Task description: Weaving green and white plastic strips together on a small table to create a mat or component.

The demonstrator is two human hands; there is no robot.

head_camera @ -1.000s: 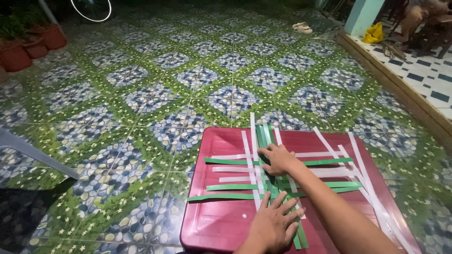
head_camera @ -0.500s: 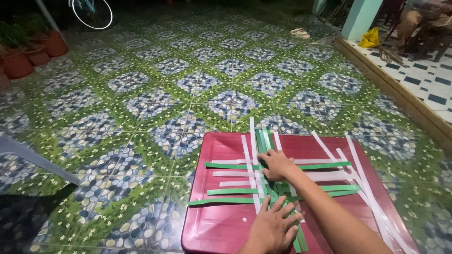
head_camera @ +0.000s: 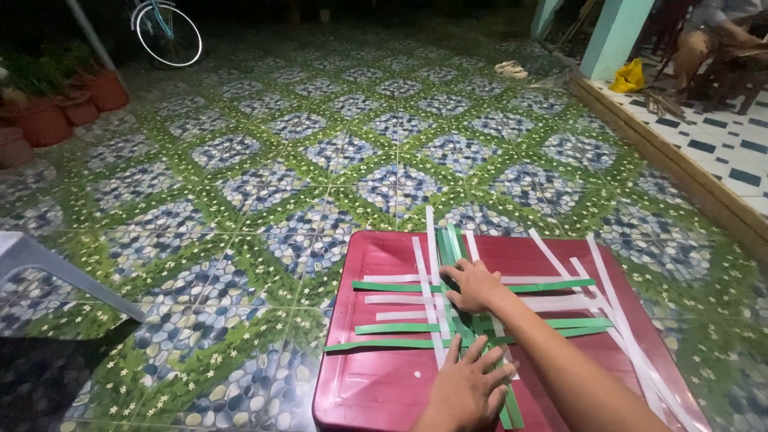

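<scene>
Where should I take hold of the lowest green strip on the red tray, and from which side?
Probably at the lowest green strip's free left end, coming from the left. That end lies flat and bare on the red tray; its right part runs into the weave by the left hand.

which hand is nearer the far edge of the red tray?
Right. The right hand presses on the woven green and white strips mid-tray, closer to the red tray's far edge. The left hand lies flat on the strips' near end, by the near edge.
</scene>
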